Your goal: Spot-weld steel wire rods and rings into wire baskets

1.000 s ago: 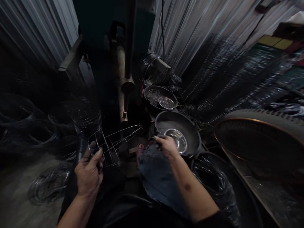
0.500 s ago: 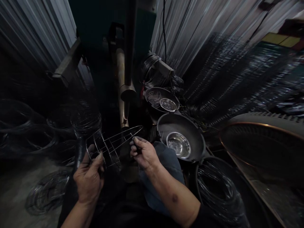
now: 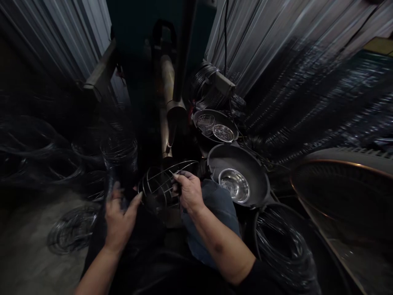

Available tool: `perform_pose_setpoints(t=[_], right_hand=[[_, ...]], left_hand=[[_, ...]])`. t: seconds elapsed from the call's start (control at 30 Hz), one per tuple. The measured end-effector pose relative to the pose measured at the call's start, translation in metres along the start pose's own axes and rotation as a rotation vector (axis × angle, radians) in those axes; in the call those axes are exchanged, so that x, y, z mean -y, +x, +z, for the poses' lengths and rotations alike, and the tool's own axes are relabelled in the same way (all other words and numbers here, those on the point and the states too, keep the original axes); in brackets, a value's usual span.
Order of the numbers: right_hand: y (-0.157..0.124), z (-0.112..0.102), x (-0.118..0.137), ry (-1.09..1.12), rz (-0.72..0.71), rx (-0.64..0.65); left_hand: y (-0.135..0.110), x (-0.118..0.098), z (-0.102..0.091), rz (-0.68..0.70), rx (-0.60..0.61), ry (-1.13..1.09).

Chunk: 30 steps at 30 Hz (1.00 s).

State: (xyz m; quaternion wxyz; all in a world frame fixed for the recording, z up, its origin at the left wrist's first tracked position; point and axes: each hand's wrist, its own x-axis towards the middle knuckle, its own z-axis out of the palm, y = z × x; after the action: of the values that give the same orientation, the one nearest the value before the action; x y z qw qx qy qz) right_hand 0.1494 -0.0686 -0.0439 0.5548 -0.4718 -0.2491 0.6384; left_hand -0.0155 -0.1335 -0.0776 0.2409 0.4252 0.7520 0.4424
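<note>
Wire frame tapers away rightward along its long axis, right fingers pinching it, left fingers spread.

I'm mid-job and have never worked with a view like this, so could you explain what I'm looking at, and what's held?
There's no robot here: these are a person's bare hands, seen by a camera worn on the head, looking forward and down. The right hand has its fingertips pinched on a wire frame; whether they also hold a loose piece, I can't tell. The left hand is open, its thumb close to the frame. Ahead are metal bars. To the right, the near pan holds a shiny bowl with small bits inside. The far pan holds another bowl. Nearer the person lies a wire coil.
</note>
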Motion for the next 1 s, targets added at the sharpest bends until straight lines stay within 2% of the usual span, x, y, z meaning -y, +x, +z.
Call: perform_pose_setpoints(t=[0.03, 0.1, 0.17, 0.27, 0.43, 0.53, 0.77, 1.0], right_hand=[[-0.001, -0.002, -0.002, -0.025, -0.013, -0.004], [-0.003, -0.006, -0.006, -0.068, -0.028, -0.001], [-0.005, -0.011, -0.009, -0.089, -0.028, 0.010], [-0.008, -0.018, -0.007, -0.068, 0.004, 0.013], [-0.010, -0.024, 0.004, 0.004, 0.046, -0.010], [-0.009, -0.022, 0.010, 0.068, 0.059, -0.001], [0.001, -0.009, 0.016, 0.208, 0.145, 0.001], [0.013, 0.010, 0.018, 0.287, 0.126, 0.033]], left_hand=[[0.000, -0.004, 0.001, 0.142, 0.013, 0.135], [0.001, -0.017, 0.006, 0.351, 0.139, 0.345], [0.002, -0.032, 0.012, 0.451, 0.296, 0.461], [0.006, -0.049, 0.021, 0.473, 0.424, 0.460], [0.020, -0.057, 0.024, 0.467, 0.533, 0.375], [0.023, -0.066, 0.025, 0.538, 0.487, 0.421], [0.027, -0.084, 0.027, 0.834, 0.161, 0.662], [0.044, -0.089, 0.024, 0.932, 0.094, 0.599]])
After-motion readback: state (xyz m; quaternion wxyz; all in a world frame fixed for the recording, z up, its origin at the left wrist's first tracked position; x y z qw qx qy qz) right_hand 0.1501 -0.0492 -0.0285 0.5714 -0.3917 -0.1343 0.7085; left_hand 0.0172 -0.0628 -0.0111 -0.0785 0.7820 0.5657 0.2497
